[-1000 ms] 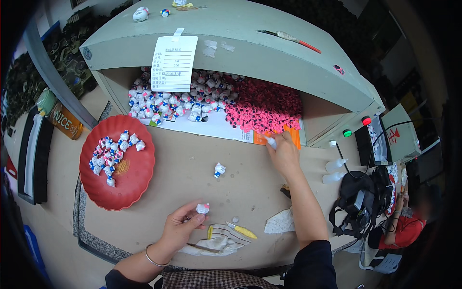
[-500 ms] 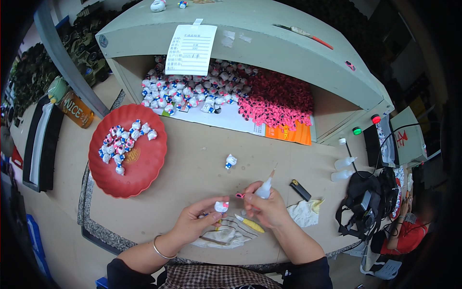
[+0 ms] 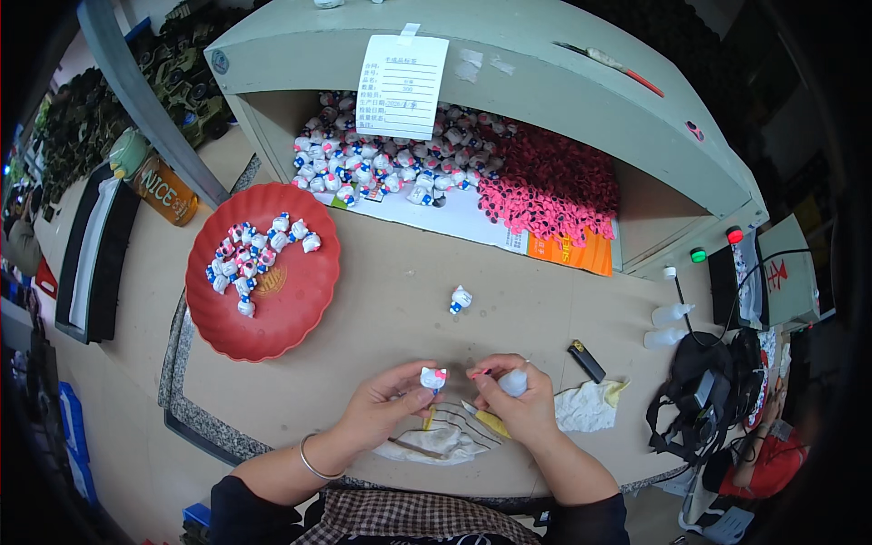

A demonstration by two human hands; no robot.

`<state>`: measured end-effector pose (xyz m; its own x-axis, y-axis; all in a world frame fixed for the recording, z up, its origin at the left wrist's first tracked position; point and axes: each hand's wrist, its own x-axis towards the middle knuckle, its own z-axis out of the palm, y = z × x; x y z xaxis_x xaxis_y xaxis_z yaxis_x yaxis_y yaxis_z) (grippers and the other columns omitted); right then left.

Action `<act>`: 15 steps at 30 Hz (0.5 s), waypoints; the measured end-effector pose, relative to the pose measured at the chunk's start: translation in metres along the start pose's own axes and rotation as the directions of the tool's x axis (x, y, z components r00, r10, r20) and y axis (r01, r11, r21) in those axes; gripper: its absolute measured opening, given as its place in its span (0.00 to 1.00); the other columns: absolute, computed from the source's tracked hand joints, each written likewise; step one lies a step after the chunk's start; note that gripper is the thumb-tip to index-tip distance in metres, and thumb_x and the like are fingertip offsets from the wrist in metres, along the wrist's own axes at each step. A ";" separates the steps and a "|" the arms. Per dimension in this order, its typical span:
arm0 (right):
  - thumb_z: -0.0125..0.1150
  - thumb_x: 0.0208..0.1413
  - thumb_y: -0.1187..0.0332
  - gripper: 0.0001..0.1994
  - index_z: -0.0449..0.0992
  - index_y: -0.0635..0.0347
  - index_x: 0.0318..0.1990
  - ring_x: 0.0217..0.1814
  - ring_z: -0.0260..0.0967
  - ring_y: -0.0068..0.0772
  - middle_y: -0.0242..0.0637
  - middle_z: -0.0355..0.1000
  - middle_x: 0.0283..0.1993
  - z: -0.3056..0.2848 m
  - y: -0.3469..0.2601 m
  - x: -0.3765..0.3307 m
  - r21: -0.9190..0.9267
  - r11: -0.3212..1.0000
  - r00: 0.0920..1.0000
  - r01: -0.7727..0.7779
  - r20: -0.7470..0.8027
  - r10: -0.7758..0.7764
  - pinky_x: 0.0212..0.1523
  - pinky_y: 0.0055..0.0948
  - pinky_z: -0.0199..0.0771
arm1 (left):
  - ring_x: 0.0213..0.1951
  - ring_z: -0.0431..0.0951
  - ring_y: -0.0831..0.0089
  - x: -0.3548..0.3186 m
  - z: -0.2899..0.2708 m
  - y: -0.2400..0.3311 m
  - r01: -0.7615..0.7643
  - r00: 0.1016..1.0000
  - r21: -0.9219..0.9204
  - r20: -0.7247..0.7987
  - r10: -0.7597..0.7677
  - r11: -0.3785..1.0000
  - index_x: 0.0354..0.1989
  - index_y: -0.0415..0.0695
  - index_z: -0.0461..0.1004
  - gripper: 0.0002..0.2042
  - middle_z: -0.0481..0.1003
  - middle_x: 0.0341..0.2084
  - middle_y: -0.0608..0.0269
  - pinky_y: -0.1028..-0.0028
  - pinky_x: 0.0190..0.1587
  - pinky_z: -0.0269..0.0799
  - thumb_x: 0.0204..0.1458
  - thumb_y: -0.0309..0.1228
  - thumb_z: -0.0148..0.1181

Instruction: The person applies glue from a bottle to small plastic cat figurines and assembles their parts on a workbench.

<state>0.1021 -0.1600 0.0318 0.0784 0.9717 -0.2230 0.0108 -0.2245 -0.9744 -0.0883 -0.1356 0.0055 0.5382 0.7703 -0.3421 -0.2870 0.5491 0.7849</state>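
Note:
My left hand (image 3: 395, 395) is closed on a small white cat figurine (image 3: 433, 378) with a pink patch, its head upright between thumb and fingers. Just to the right, my right hand (image 3: 522, 400) pinches a tiny pink-and-black piece (image 3: 481, 372), a short gap from the figurine. The same hand also grips a translucent squeeze bottle (image 3: 514, 382) in its curled fingers; its tip does not show clearly. Below the hands lie a white cloth (image 3: 436, 445) and a yellow-handled tool (image 3: 492, 422). Another cat figurine (image 3: 460, 299) rests on the table ahead.
At left, a red scalloped bowl (image 3: 318, 318) carries several figurines. A shelf unit (image 3: 509, 73) behind holds heaps of figurines (image 3: 363, 163) and pink pieces (image 3: 563, 209). Rightward are a black lighter (image 3: 587, 361), a crumpled cloth (image 3: 586, 409), two bottles (image 3: 670, 314), a black bag (image 3: 681, 391) and another person (image 3: 772, 463).
The whole view has shifted, so the scene sits farther right. The pink piece is slightly farther from the figurine, and the bottle's thin tip, plainly visible before, no longer shows clearly.

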 end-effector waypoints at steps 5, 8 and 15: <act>0.55 0.47 0.79 0.06 0.69 0.66 0.35 0.26 0.67 0.18 0.37 0.71 0.33 0.002 -0.009 -0.004 0.129 0.991 0.999 -0.044 -0.014 0.046 0.24 0.17 0.71 | 0.40 0.73 0.73 0.002 0.001 0.000 -0.033 0.998 0.089 -0.043 0.037 0.995 0.50 0.42 0.63 0.17 0.71 0.39 0.61 0.79 0.35 0.72 0.50 0.23 0.51; 0.56 0.46 0.79 0.05 0.69 0.65 0.33 0.25 0.67 0.18 0.36 0.70 0.32 0.002 -0.007 -0.003 0.036 0.999 1.000 -0.015 0.004 0.015 0.23 0.17 0.71 | 0.40 0.73 0.73 0.003 0.001 -0.001 -0.055 0.997 0.125 -0.043 0.061 0.991 0.50 0.41 0.64 0.17 0.71 0.39 0.62 0.79 0.35 0.72 0.49 0.23 0.52; 0.56 0.45 0.81 0.04 0.68 0.65 0.28 0.23 0.66 0.19 0.35 0.65 0.30 0.006 -0.003 -0.006 -0.023 0.995 0.995 0.099 0.003 -0.099 0.21 0.16 0.69 | 0.38 0.72 0.76 0.002 0.000 -0.004 -0.144 0.989 0.183 -0.015 0.149 0.973 0.49 0.41 0.64 0.17 0.71 0.39 0.62 0.78 0.35 0.72 0.49 0.23 0.53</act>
<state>0.0958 -0.1645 0.0360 0.0742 0.9893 -0.1254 0.0414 -0.1287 -0.9908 -0.0861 -0.1366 0.0023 0.4777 0.8483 -0.2285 -0.2121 0.3637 0.9070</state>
